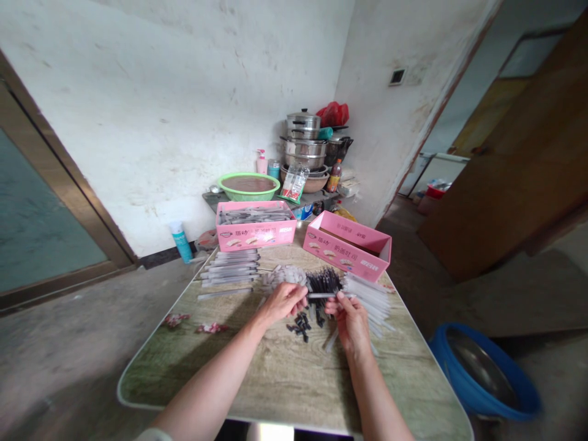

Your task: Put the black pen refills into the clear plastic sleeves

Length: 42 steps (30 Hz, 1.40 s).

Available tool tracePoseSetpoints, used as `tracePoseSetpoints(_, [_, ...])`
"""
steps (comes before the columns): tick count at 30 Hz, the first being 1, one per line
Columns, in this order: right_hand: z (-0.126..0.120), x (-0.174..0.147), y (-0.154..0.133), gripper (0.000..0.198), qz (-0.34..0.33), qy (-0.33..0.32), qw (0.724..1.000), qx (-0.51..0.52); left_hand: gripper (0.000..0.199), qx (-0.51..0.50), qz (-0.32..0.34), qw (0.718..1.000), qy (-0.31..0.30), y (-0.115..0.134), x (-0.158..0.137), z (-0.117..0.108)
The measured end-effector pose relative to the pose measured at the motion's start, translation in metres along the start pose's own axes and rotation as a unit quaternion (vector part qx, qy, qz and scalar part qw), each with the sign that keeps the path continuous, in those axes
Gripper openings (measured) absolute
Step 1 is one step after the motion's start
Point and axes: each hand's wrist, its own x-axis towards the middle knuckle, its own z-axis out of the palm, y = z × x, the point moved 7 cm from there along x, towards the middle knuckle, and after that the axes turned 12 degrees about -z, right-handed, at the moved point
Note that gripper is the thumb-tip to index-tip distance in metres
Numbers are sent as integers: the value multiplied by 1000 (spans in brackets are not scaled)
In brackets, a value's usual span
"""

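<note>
A slim pen [322, 296] is held level between my two hands over the middle of the table. The fingertips of my left hand [283, 300] pinch its left end, and my right hand [350, 318] has its thumb and fingers closed on the right end. Just behind them lie a heap of small whitish pieces [285, 275] and a dense bunch of black pen parts [324, 280]. Small black caps [301, 326] are scattered in front. Translucent pen barrels [367, 300] spread out beside my right hand. Finished-looking pens [232, 267] lie in rows to the left.
At the table's back stand a pink box [256, 236] full of pens and another pink box [349, 251] whose inside shows mostly bare. Behind are a green basin [248, 195] and stacked steamer pots [303, 147]. A blue tub [519, 398] sits on the floor at right.
</note>
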Motion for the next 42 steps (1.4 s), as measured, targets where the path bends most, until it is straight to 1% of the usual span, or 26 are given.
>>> tracePoseSetpoints(2, [0, 0, 0, 31, 0, -1, 1000, -1, 40, 6, 11, 1000, -5, 2, -1, 2])
tracePoseSetpoints(5, [-1, 0, 0, 32, -1, 0, 1000, -1, 30, -29, 50, 998, 11, 7, -1, -1])
tracePoseSetpoints(7, [-1, 1, 1, 32, -2, 1, 1000, 1, 31, -49, 60, 997, 21, 8, -1, -4])
tracePoseSetpoints(9, [-1, 1, 1, 31, -2, 0, 1000, 2, 30, -36, 49, 998, 23, 6, 0, -4])
tracePoseSetpoints(11, [-1, 1, 1, 31, 0, -3, 1000, 0, 33, -6, 33, 999, 9, 5, 0, -1])
tracePoseSetpoints(13, [0, 0, 1, 32, 3, -3, 1000, -5, 34, 6, 34, 999, 1, 5, 0, 0])
tracePoseSetpoints(16, [2, -2, -1, 33, 8, -5, 1000, -12, 29, -16, 64, 998, 20, 8, -1, -3])
tracePoseSetpoints(19, [4, -3, -2, 33, 7, -9, 1000, -12, 31, -24, 54, 997, 40, 5, 1, -8])
tracePoseSetpoints(21, [5, -3, -3, 33, 7, -12, 1000, -11, 35, -7, 32, 999, 36, 1, 3, -8])
tracePoseSetpoints(23, [6, -3, -2, 32, 7, -16, 1000, -12, 36, 3, 25, 999, 29, 0, 3, -7])
tracePoseSetpoints(27, [6, -3, 0, 31, 6, -23, 1000, -13, 27, -12, 40, 999, 25, 1, 1, -3])
tracePoseSetpoints(29, [6, -3, 1, 30, 10, -32, 999, -15, 26, -20, 43, 999, 11, 1, 1, 0])
tracePoseSetpoints(31, [6, -3, 2, 30, 15, -37, 999, -14, 24, -34, 53, 998, 7, 3, 2, -2])
tracePoseSetpoints(32, [5, -3, 1, 30, 15, -34, 999, -9, 23, -42, 64, 997, 21, 4, 3, -7])
tracePoseSetpoints(33, [3, -2, 0, 29, 12, -27, 1000, -1, 23, -49, 77, 995, 51, 5, 4, -15])
tracePoseSetpoints(35, [0, 0, -2, 29, 1, -14, 1000, 20, 23, -48, 98, 982, 156, 6, 4, -39])
tracePoseSetpoints(37, [-2, 1, -3, 29, -4, -14, 999, 30, 18, -19, 108, 957, 267, 5, 0, -63])
tracePoseSetpoints(38, [-2, 1, -3, 29, -2, -19, 999, 28, 14, 4, 112, 946, 304, 5, -2, -71])
tracePoseSetpoints(39, [-1, 1, -2, 29, 4, -27, 999, 22, 11, 33, 116, 938, 325, 6, -3, -76])
tracePoseSetpoints(40, [0, 0, -1, 29, 10, -36, 999, 14, 9, 66, 121, 933, 333, 7, -4, -77])
tracePoseSetpoints(42, [3, -2, 0, 29, 20, -50, 999, -3, 9, 138, 128, 928, 322, 10, -4, -73])
